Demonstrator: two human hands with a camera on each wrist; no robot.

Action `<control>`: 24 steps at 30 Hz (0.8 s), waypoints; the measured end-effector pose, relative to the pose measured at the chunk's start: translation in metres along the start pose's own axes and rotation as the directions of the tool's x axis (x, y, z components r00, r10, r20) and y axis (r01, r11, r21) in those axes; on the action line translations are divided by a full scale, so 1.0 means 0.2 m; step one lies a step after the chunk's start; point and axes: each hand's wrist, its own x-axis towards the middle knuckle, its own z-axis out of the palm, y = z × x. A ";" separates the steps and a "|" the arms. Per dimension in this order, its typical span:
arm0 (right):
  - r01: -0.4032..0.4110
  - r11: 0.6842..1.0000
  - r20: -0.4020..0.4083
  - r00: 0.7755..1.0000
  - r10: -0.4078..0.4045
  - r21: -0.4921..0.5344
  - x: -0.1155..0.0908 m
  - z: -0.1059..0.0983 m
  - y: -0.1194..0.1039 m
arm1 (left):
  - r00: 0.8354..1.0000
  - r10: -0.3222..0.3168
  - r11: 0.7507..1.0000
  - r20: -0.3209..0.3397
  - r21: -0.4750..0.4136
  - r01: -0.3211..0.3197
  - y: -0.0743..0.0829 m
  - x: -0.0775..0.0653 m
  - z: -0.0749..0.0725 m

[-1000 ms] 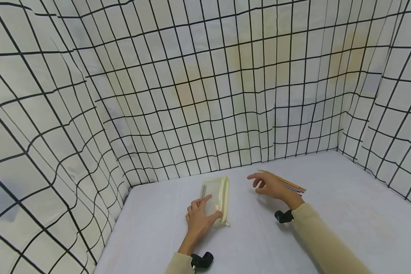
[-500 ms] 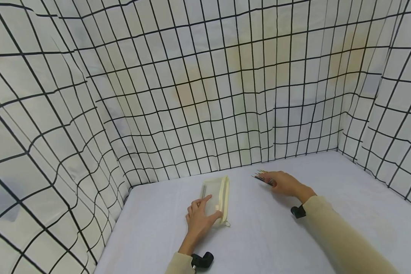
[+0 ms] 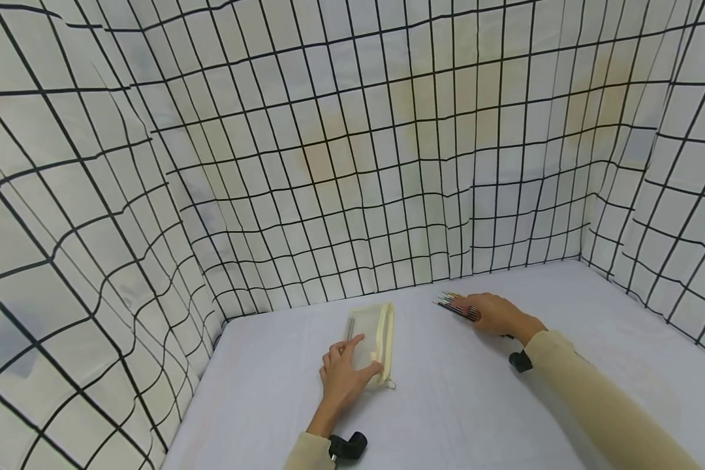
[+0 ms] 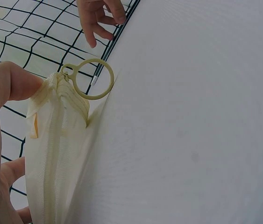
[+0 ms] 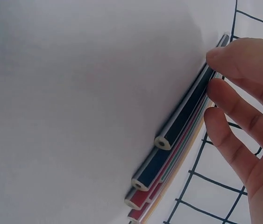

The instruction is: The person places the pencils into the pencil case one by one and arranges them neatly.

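Note:
A pale yellow zip pouch [image 3: 361, 320] lies flat on the white table, with a ring-shaped zip pull [image 4: 94, 79] at its near end. My left hand [image 3: 343, 375] rests on the pouch, fingers spread over its left part and thumb against the zip edge by the pull. To the right is a bundle of coloured pencils [image 3: 455, 307], dark, red, green and yellow. My right hand [image 3: 493, 314] lies over the bundle. In the right wrist view, its thumb and fingertips touch the dark pencil [image 5: 182, 112] on the near side; the palm hides the pencils' far ends in the head view.
A white cloth with a black grid [image 3: 352, 163] hangs behind the table [image 3: 435, 405] and along both sides. Black wrist cameras [image 3: 348, 446] sit on both wrists, below beige sleeves [image 3: 599, 398]. A grey pencil-like stick [image 3: 350, 328] shows through the pouch.
My right hand has come from left of the pencils onto them and slid right along them. Dark pencils now show on the near side. The left hand and pouch stay put.

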 end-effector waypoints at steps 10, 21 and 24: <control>0.018 0.999 0.012 1.000 -0.017 -0.030 0.02 0.01 0.00 | 1.000 0.011 1.000 -0.017 -0.022 -0.011 -0.01 0.01 0.01; 0.022 0.998 0.016 1.000 -0.021 -0.056 0.05 0.03 -0.02 | 1.000 0.009 1.000 -0.009 -0.017 -0.009 0.01 0.00 0.00; 0.024 0.999 0.018 1.000 -0.023 -0.048 0.06 0.03 -0.03 | 1.000 0.002 1.000 0.000 -0.007 -0.002 0.01 0.00 0.00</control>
